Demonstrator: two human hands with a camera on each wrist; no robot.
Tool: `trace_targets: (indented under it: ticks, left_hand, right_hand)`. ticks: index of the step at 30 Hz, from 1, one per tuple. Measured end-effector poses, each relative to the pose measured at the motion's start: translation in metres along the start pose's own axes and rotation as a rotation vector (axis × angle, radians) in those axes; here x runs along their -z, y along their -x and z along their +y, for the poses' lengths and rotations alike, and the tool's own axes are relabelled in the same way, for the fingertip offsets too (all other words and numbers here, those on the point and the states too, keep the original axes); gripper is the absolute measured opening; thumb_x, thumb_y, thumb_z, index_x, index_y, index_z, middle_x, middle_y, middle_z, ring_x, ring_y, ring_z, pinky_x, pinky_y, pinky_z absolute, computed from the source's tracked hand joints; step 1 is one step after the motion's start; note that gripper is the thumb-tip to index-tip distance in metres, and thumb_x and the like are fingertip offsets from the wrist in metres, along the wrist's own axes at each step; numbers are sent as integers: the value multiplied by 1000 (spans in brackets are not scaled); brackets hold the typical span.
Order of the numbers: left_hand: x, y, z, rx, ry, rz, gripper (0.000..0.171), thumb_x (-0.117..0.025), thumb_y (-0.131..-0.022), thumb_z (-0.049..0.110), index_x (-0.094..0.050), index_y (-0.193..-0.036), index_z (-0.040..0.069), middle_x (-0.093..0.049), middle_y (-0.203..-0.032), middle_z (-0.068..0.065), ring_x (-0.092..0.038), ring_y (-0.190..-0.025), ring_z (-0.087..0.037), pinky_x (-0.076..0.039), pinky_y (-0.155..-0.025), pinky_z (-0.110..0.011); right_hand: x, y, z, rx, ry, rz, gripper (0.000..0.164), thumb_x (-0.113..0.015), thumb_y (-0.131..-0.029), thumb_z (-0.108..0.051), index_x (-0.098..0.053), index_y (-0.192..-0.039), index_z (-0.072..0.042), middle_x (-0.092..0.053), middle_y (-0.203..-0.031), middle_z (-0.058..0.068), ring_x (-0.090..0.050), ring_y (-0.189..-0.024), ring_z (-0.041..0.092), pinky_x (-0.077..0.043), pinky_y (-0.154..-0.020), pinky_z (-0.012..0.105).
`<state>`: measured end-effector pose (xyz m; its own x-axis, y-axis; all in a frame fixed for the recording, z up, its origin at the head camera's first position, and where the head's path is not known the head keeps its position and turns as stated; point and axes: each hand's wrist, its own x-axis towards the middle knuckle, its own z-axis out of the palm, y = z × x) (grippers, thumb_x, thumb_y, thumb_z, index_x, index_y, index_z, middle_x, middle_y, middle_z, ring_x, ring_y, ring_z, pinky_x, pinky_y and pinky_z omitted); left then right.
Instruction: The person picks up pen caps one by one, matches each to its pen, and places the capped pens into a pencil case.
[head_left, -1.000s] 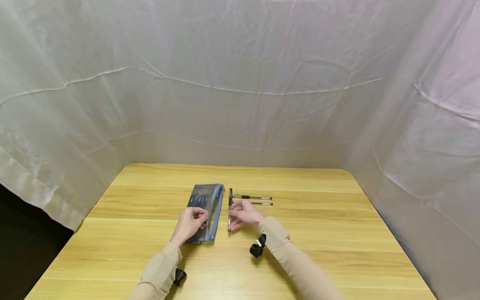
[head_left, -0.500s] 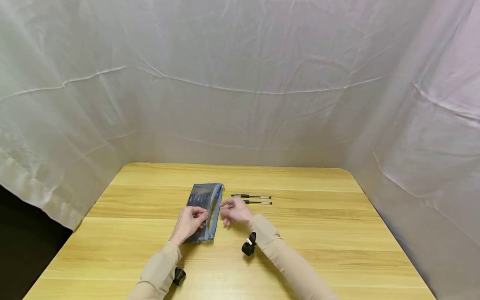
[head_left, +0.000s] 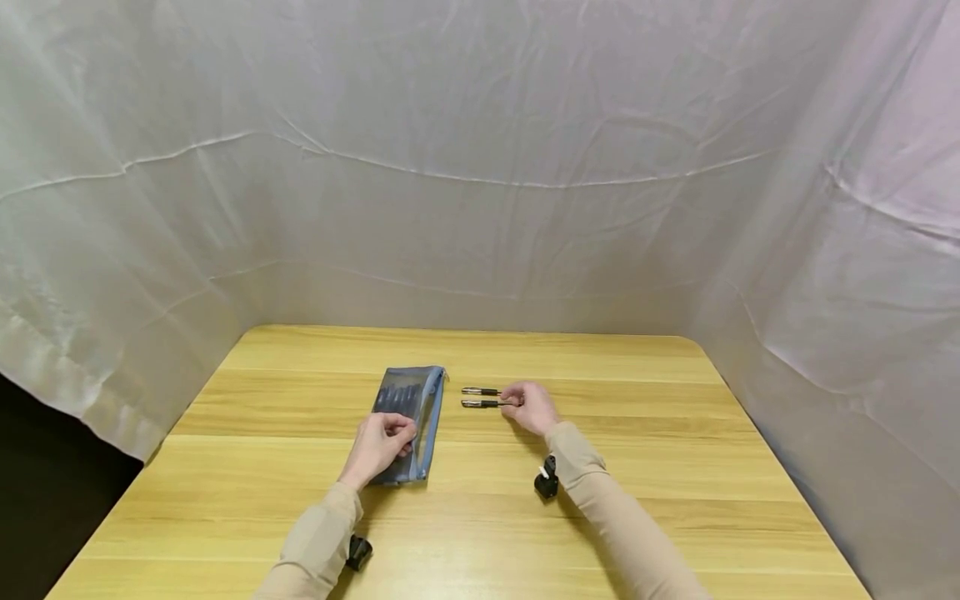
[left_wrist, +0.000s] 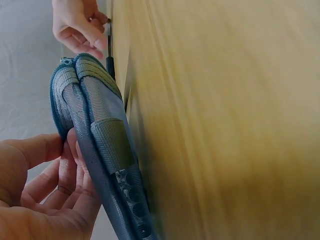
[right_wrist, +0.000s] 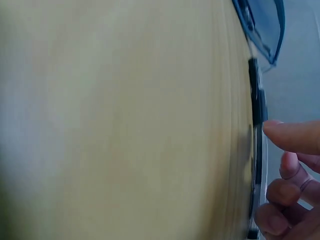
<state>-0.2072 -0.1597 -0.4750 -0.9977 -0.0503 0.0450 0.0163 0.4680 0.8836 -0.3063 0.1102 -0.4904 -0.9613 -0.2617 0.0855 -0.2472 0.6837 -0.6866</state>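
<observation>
A blue mesh zip pencil case (head_left: pixel 405 383) lies left of centre in the head view, its zipped side gaping toward the right. Several dark pens show through the mesh. My left hand (head_left: pixel 378 447) pinches the upper edge of the opening between thumb and fingers, as the left wrist view also shows. To the right lie two black gel pens, one far (head_left: pixel 480 391) and one near (head_left: pixel 480 404), roughly parallel with caps toward the case. My right hand (head_left: pixel 532 407) is over their right ends. In the right wrist view its thumb and fingers stand apart beside a pen (right_wrist: pixel 256 90).
The pale wooden table (head_left: pixel 675 467) has rounded far corners. Light grey curtain (head_left: pixel 480 208) hangs behind it and along the sides. A dark area (head_left: pixel 52 483) shows beyond the left edge. Each wrist carries a small black camera (head_left: pixel 547 479).
My right hand held a third pen upright in view beside the case; that pen no longer shows outside it. The hand has since moved right to the two pens. My left hand stays put.
</observation>
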Motion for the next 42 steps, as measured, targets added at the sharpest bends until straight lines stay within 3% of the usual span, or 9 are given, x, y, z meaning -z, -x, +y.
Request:
trace_targets:
  ticks: [3, 11, 29, 42]
  left_hand:
    - [0, 1, 1, -1, 7, -2, 11, -67, -93, 5, -75, -95, -3, -73, -74, -12, -65, -58, -11, -58, -57, -25]
    - [0, 1, 1, -2, 12, -9, 12, -67, -93, 4, -75, -97, -4, -73, -75, -12, -66, -60, -13, -58, -57, -26]
    - [-1, 0, -1, 2, 9, 4, 10, -68, -92, 4, -75, -94, -3, -72, -73, -10, -66, -60, -14, -58, -57, -25]
    - [0, 1, 1, 6, 8, -4, 11, -67, -93, 5, -75, -95, -3, -72, -74, -11, -66, -60, -14, -58, -58, -26]
  right_hand:
    - [5, -2, 5, -15, 75, 0, 15, -79, -84, -9, -76, -98, -7, -72, -92, 6, -62, -84, 17, -52, -80, 35]
    - [11, -6, 11, -49, 184, -16, 9, -80, -83, -15, -77, -92, -15, -66, -85, 0, -56, -79, 13, -42, -68, 27]
    - [11, -6, 12, -46, 243, -27, 4, -75, -88, -18, -76, -87, -15, -70, -87, -2, -62, -82, 14, -48, -68, 32]
    - [15, -2, 8, -51, 266, -66, 6, -72, -93, -22, -75, -93, -17, -71, -102, 0, -63, -94, 18, -52, -81, 40]
